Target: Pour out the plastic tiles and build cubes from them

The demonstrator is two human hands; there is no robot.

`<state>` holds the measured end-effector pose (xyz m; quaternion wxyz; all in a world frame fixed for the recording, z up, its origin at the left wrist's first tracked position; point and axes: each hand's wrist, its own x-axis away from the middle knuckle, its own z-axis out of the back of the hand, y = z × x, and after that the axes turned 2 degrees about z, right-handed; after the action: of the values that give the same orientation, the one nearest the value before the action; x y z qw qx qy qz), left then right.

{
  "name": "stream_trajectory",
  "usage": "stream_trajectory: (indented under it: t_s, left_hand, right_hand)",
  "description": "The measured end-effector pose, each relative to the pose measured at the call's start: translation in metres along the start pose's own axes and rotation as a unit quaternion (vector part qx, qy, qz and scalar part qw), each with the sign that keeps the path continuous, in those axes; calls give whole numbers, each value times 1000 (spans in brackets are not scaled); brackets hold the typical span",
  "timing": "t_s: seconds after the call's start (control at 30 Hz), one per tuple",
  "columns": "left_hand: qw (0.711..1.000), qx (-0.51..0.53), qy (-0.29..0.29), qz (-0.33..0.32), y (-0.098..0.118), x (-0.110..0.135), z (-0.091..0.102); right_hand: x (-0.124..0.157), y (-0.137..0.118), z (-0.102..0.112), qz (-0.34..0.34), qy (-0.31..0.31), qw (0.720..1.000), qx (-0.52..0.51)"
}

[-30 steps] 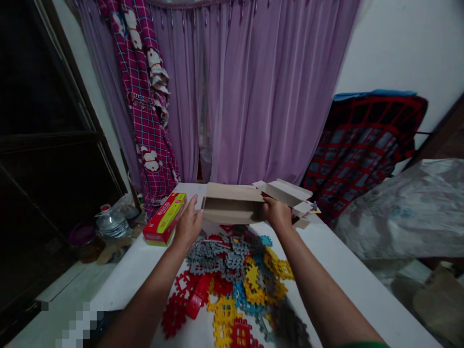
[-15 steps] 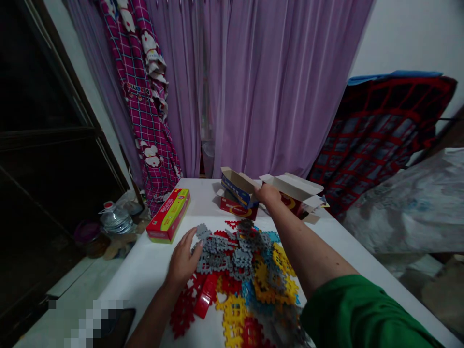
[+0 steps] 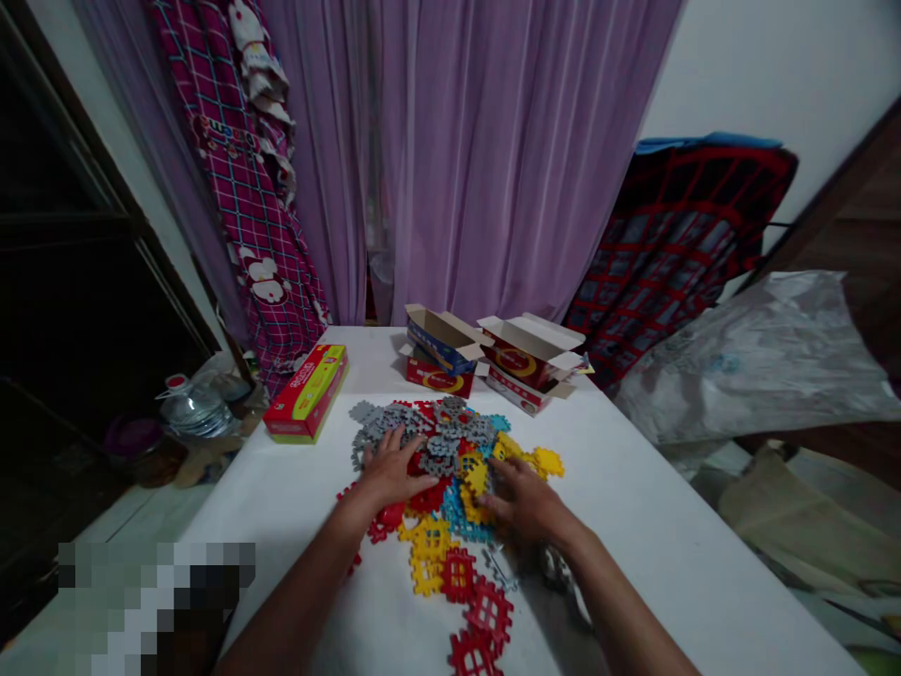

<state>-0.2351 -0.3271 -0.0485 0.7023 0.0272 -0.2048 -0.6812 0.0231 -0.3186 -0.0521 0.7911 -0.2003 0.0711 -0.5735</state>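
Observation:
Interlocking plastic building pieces with toothed edges lie in a loose pile on the white table. My left hand rests over the left of the pile, fingers spread on the grey pieces. At the right side my right hand reaches down with its fingers apart, by the yellow pieces. Blue pieces show between the hands. Nearer to me lie yellow window-shaped pieces and red ones. Parts of the pile are hidden under both hands.
Behind the pile stand an open blue box on a red box and an open red-and-white box. A closed red-and-yellow box lies at the left. The white table ends before purple curtains.
My right hand has come back from the blue box to the right side of the pile. My left hand has shifted onto the grey pieces. The view has moved slightly.

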Motion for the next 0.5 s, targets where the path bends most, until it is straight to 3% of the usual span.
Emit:
stream_trajectory:
  t_s: [0.13, 0.33, 0.43, 0.5]
  left_hand:
    - [998, 30, -32, -41, 3, 3, 1]
    - [990, 36, -50, -124, -8, 54, 1]
    - [992, 30, -23, -123, -23, 79, -5]
    - [995, 23, 10, -98, -35, 94, -15]
  right_hand:
    - [-20, -21, -33, 13, 54, 998, 12]
    - [-71, -10, -25, 189, 3, 979, -75]
    - [-64, 7, -18, 229, 27, 966, -119]
    - [-38, 19, -21, 238, 66, 961, -126]
